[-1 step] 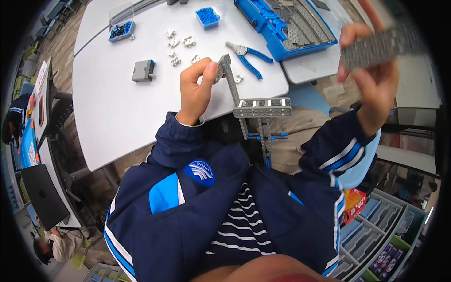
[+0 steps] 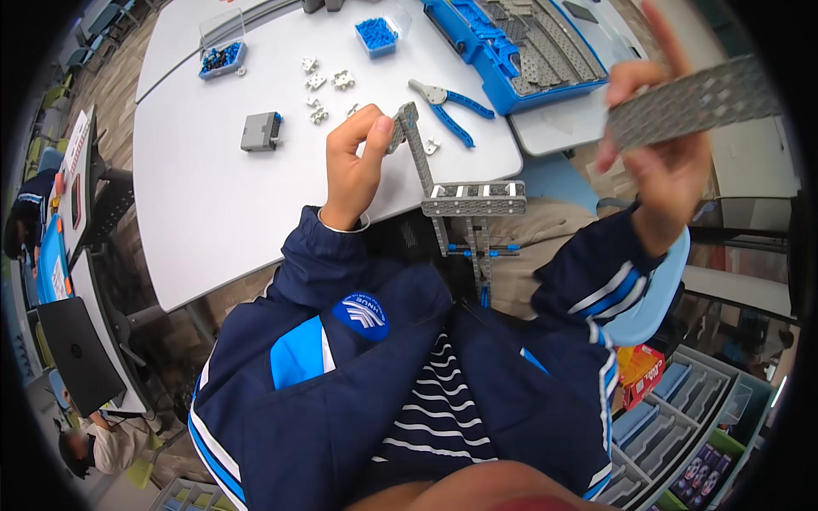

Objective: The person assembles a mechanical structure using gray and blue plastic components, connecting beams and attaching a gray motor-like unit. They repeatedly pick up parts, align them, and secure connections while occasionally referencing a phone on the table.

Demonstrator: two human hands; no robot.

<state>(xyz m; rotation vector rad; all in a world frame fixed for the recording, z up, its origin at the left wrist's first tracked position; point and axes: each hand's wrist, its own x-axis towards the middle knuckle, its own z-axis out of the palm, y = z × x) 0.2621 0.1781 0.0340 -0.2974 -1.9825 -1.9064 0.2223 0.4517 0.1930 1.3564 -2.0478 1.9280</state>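
My left hand (image 2: 356, 162) grips the top end of a grey perforated-beam frame (image 2: 464, 200) held together with blue pins; the frame hangs down over my lap beside the table edge. Raised at the right, my right hand (image 2: 660, 145) holds a flat grey perforated plate (image 2: 694, 100) between thumb and fingers. On the white table (image 2: 221, 204) lie blue-handled pliers (image 2: 450, 106), a small grey block with a blue end (image 2: 259, 131) and several small grey connector pieces (image 2: 322, 89).
An open blue parts case (image 2: 520, 43) with grey plates sits at the table's far right. Two clear boxes of blue pieces (image 2: 379, 34) (image 2: 220, 56) stand further back. A laptop (image 2: 75, 353) and a seated person (image 2: 85, 443) are at lower left; storage bins (image 2: 682, 417) at lower right.
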